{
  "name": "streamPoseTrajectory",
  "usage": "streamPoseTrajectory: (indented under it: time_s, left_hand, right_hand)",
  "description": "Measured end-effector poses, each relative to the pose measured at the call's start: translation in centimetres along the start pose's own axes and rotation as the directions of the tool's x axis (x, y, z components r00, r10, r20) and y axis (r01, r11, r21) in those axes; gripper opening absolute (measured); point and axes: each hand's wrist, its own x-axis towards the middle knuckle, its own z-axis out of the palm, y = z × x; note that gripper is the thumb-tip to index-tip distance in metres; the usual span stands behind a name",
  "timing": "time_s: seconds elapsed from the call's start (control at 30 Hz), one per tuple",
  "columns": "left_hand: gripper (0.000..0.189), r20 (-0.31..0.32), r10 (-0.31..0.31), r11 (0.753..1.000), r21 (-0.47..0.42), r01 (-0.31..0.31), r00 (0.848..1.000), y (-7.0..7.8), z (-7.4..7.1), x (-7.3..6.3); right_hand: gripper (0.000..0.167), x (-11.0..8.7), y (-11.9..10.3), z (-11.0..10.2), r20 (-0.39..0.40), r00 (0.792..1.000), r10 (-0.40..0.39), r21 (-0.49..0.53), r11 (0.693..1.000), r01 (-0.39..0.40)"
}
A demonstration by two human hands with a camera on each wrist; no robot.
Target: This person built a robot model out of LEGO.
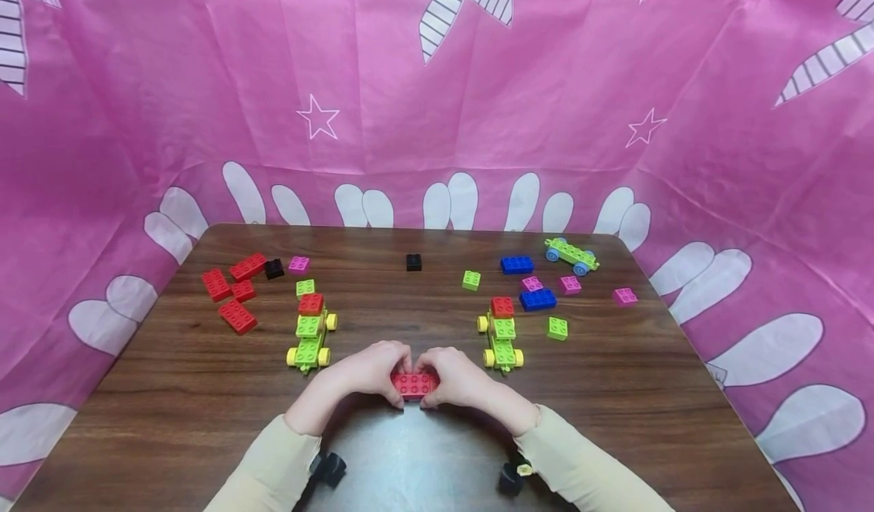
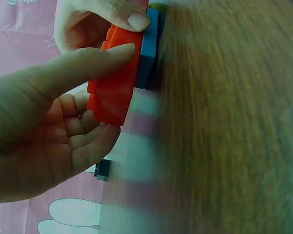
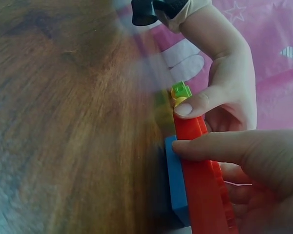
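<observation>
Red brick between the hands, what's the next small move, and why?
I'd probably press the red brick straight down: the left hand and right hand grip it from both ends, a blue brick lies just beneath, and the views don't settle whether they're locked together.

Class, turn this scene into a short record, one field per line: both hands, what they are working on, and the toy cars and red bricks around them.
Left hand: pinches the red brick
Right hand: pinches the same brick
Underneath: blue brick
Fully joined: cannot tell
Left car: green, yellow wheels
Right car: green, yellow wheels
Back-right car: green, blue wheels
Loose red bricks: four, at the table's left
</observation>
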Motion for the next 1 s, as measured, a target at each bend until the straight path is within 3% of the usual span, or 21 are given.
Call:
streamPoseTrajectory:
  time_s: [0.23, 0.7, 0.87, 1.0]
  left_hand:
    - [0.034, -0.037, -0.006, 0.999, -0.036, 0.005, 0.999, -0.3, -0.3, 0.2]
    - [0.028, -0.125, 0.003, 0.999, -0.052, -0.009, 0.992, -0.5, -1.6, -0.2]
    - [0.029, -0.177, 0.052, 0.998, -0.019, -0.056, 0.983, -0.4, -2.1, -0.4]
    - [0.032, -0.215, 0.055, 0.998, 0.003, -0.055, 0.975, -0.5, -2.3, -0.5]
  right_hand:
    - [0.037, 0.1, 0.3, -0.5, -0.015, 1.000, 0.027, 0.039, 0.999, -0.027]
    - [0.039, 0.9, 0.7, -1.1, -0.099, 0.995, 0.006, 0.104, 0.995, 0.005]
    - [0.040, 1.3, 0.3, -1.4, -0.141, 0.990, -0.004, 0.110, 0.994, 0.019]
    - [0.040, 1.6, 0.0, -1.7, -0.155, 0.988, 0.001, 0.125, 0.992, 0.019]
